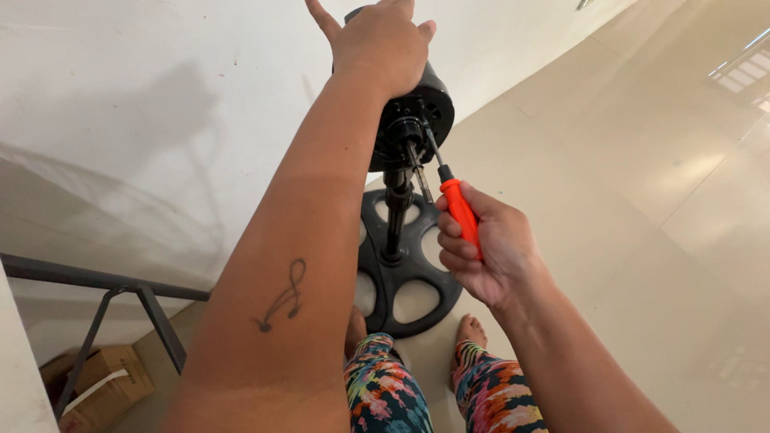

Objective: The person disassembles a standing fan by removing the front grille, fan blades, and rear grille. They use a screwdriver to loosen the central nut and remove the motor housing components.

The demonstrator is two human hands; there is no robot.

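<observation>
My left hand (385, 40) clamps the black fan motor housing (421, 116) at top centre; my right hand (481, 248) grips an orange-handled screwdriver (461, 210), tip at the housing, above the round fan base (401, 281).

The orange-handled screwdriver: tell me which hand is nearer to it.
Right. The right hand grips the screwdriver by its orange handle. The left hand is higher up, resting on top of the black motor housing, apart from the tool.
</observation>
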